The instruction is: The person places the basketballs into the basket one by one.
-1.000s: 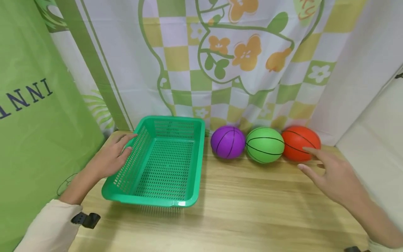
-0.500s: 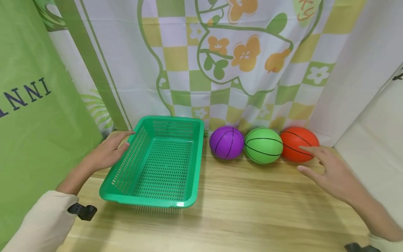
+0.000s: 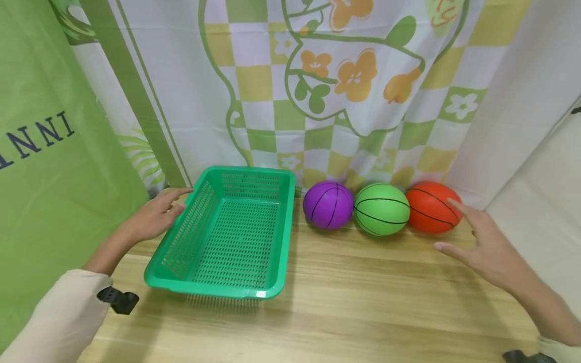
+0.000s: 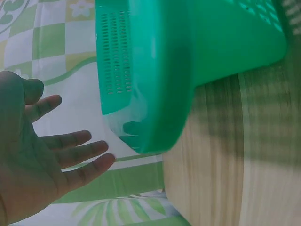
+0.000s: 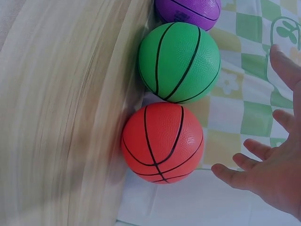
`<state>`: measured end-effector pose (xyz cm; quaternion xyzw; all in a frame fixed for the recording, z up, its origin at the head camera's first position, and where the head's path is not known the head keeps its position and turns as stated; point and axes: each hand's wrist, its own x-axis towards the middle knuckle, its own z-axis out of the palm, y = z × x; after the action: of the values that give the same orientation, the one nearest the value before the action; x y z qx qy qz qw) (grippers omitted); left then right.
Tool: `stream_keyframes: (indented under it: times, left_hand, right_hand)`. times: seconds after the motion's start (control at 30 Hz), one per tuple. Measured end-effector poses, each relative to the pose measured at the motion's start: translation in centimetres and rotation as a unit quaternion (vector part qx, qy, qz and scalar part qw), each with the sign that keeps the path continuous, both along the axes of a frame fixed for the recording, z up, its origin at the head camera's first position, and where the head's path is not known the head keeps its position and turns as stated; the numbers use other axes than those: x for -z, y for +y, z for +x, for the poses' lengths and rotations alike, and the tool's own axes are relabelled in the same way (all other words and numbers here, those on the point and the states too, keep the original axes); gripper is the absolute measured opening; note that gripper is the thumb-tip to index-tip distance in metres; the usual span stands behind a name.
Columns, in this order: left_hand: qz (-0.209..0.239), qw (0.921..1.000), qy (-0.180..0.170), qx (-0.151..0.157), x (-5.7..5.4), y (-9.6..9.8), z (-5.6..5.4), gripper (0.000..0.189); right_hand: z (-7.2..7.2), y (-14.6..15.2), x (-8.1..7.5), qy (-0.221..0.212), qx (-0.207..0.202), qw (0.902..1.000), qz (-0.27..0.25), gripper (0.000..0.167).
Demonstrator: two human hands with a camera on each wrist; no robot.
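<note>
A green plastic basket (image 3: 240, 242) with slotted walls stands on the left of the wooden table. To its right, a purple ball (image 3: 328, 205), a green ball (image 3: 382, 209) and a red ball (image 3: 434, 207) sit in a row by the curtain, each with black basketball lines. My left hand (image 3: 156, 217) hovers at the basket's left rim with fingers spread; in the left wrist view a gap shows between fingers and basket (image 4: 164, 84). My right hand (image 3: 487, 247) is held open near the red ball, and the right wrist view shows its fingertips apart from that ball (image 5: 162, 143).
A patterned curtain (image 3: 317, 116) hangs directly behind the basket and balls. Green fabric with lettering (image 3: 54, 201) borders the left side, and a pale surface (image 3: 544, 217) borders the right. The wooden tabletop (image 3: 363, 302) extends in front.
My right hand has shifted slightly right, uncovering more of the red ball. My left hand has drawn back a little to the left. Basket and balls stay in place.
</note>
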<state>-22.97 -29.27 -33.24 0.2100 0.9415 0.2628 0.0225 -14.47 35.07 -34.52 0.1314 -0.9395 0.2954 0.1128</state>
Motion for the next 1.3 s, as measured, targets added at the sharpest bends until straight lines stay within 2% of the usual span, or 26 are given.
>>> stream_keyframes:
  times: [0.13,0.33,0.4,0.5,0.6,0.7,0.77,0.9,1.1,1.3]
  left_hand:
    - [0.018,0.9994,-0.031,0.0,0.1,-0.2,-0.4,0.05]
    - [0.042,0.9979,-0.047,0.014,0.5,-0.3,-1.3,0.05]
    - [0.056,0.9963,-0.064,0.012,0.7,-0.5,-1.6,0.051]
    - [0.086,0.9903,-0.109,0.001,1.1,-1.0,-1.9,0.054]
    - [0.12,0.9804,-0.156,-0.013,1.5,-1.4,-2.0,0.056]
    - [0.134,0.9737,-0.183,-0.022,1.9,-1.7,-2.1,0.057]
    - [0.136,0.972,-0.19,-0.025,2.2,-1.8,-2.2,0.057]
    - [0.128,0.9735,-0.187,-0.027,2.7,-1.8,-2.4,0.057]
    - [0.11,0.9739,-0.197,-0.025,2.9,-1.9,-2.3,0.058]
    - [0.102,0.9725,-0.208,-0.022,3.1,-2.2,-2.3,0.059]
  right_hand:
    - [-0.1,-0.1,0.4,0.01,0.006,0.9998,0.014,0.096]
    - [-0.2,0.0,0.7,0.018,0.013,0.9996,0.019,0.093]
    - [-0.3,0.1,0.7,0.025,0.014,0.9994,0.02,0.091]
    - [-0.4,0.4,0.6,0.025,0.018,0.9993,0.021,0.089]
    - [-0.5,0.7,0.5,0.017,0.02,0.9995,0.017,0.088]
    - [-0.5,0.9,0.5,0.002,0.019,0.9998,0.011,0.089]
    - [-0.6,1.0,0.5,-0.009,0.016,0.9998,0.005,0.089]
    - [-0.6,1.2,0.6,-0.026,0.004,0.9996,-0.011,0.09]
    - [-0.6,1.3,0.8,-0.031,-0.008,0.9988,-0.036,0.088]
    - [-0.7,1.4,1.0,-0.031,-0.012,0.9986,-0.04,0.088]
